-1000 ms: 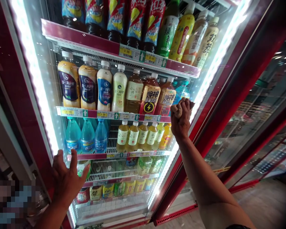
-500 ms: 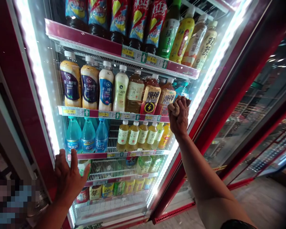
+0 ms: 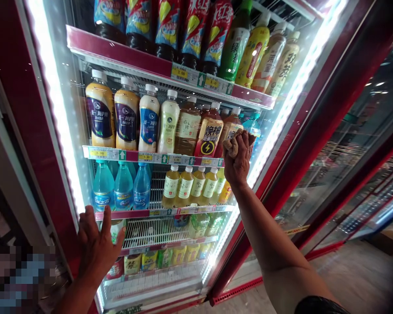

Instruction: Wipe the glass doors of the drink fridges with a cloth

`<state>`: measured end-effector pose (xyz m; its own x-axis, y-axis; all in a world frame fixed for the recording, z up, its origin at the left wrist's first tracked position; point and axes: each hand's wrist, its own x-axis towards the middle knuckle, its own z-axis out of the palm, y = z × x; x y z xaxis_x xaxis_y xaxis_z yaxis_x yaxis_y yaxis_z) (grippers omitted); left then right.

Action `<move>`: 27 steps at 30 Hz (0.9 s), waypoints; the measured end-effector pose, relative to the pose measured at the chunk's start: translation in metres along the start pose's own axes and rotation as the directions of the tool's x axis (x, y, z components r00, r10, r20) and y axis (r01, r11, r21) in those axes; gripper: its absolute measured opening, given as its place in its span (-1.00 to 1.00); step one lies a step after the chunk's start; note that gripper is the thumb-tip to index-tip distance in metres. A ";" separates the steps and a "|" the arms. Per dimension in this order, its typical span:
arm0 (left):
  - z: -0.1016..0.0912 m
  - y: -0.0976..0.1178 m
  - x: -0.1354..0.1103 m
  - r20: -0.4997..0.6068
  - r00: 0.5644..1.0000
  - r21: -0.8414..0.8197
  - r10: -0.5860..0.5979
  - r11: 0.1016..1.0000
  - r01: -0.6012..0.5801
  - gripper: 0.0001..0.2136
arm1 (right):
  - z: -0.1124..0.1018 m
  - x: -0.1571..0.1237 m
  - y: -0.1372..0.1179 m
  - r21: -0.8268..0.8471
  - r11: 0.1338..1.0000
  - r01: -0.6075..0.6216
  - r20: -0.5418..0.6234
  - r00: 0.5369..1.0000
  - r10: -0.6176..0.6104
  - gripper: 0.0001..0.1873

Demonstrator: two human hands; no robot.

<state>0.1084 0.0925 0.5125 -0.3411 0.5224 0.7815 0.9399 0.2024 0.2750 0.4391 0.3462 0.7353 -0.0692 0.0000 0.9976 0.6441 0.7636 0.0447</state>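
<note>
A crumpled tan cloth (image 3: 232,147) is bunched in my right hand (image 3: 238,163), whose fingers are closed over it. This hand is against the glass door of a lit drinks fridge, in front of the right end of the middle shelf (image 3: 144,157). Behind it stand a red-labelled energy drink bottle (image 3: 209,133) and a partly covered bottle beside it. My left hand (image 3: 96,242) has its fingers spread at the lower left of the door. Just above that hand are several blue bottles (image 3: 123,185) on the shelf.
A red frame (image 3: 41,144) borders the fridge on the left. Red-labelled tea bottles (image 3: 167,26) line the upper shelf. Small packs (image 3: 149,261) sit low down. More red-framed glass doors (image 3: 340,187) stand to the right, above a grey floor (image 3: 343,277).
My right hand has moved a little to the left with the cloth. The left hand stays in nearly the same place, and the view has shifted slightly.
</note>
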 end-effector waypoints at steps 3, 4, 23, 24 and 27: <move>-0.001 -0.004 -0.001 0.014 1.000 0.009 0.021 1.000 -0.021 -0.13 | 0.002 -0.003 -0.010 0.013 0.999 0.035 0.062 0.997 -0.036 -0.35; -0.001 -0.004 -0.001 0.020 1.000 0.008 0.024 1.000 -0.024 -0.12 | 0.001 -0.003 -0.012 0.015 0.999 0.048 0.082 0.995 -0.049 -0.35; -0.003 -0.014 -0.002 0.036 0.997 0.008 0.075 0.997 -0.075 -0.11 | 0.020 -0.003 -0.051 -0.033 0.988 0.151 0.089 0.985 -0.147 -0.32; -0.003 -0.013 -0.002 0.039 0.996 0.005 0.074 0.997 -0.075 -0.10 | 0.019 -0.002 -0.051 -0.020 0.982 0.187 0.124 0.975 -0.183 -0.32; -0.004 -0.006 -0.002 0.052 0.997 -0.011 0.059 0.998 -0.059 -0.08 | 0.017 0.003 -0.049 0.008 0.970 0.244 0.197 0.950 -0.241 -0.31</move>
<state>0.1029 0.0869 0.5118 -0.2853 0.5756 0.7664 0.9584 0.1622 0.2349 0.3946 0.3200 0.7354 -0.3712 -0.0563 0.9268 0.6017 0.7457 0.2863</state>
